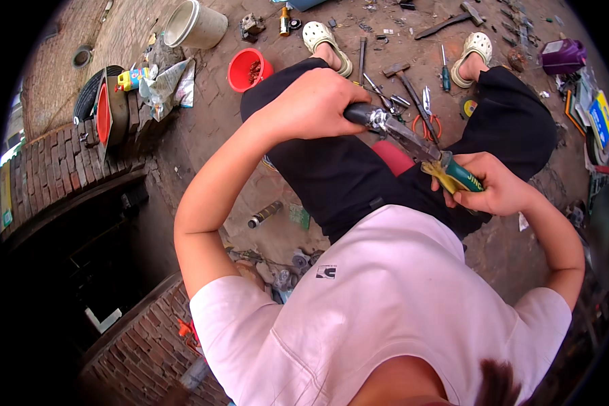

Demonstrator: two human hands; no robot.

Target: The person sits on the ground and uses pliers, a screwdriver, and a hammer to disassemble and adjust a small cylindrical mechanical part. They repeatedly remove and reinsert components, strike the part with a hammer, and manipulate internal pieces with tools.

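My left hand (pixel 321 101) is closed on the black grip (pixel 360 115) of a metal piece above my left thigh, its silver fitting (pixel 380 120) showing. My right hand (pixel 494 189) is wrapped round pliers (pixel 457 172) with green and yellow handles, over my right thigh. Their jaws reach up-left along the long metal piece; whether they clamp it I cannot tell. Beyond, between my legs, lie a hammer (pixel 407 84), orange-handled scissors (pixel 434 124) and several metal tools. A red pad or seat (pixel 392 155) shows beneath them.
A red bucket (pixel 241 71), a pale bucket (pixel 210 30), another hammer (pixel 446 24) and a screwdriver (pixel 445 74) lie ahead. A purple container (pixel 561 54) and stacked items (pixel 595 115) stand right. At left are a tyre (pixel 89 95) and brickwork (pixel 61 176) beside a dark opening.
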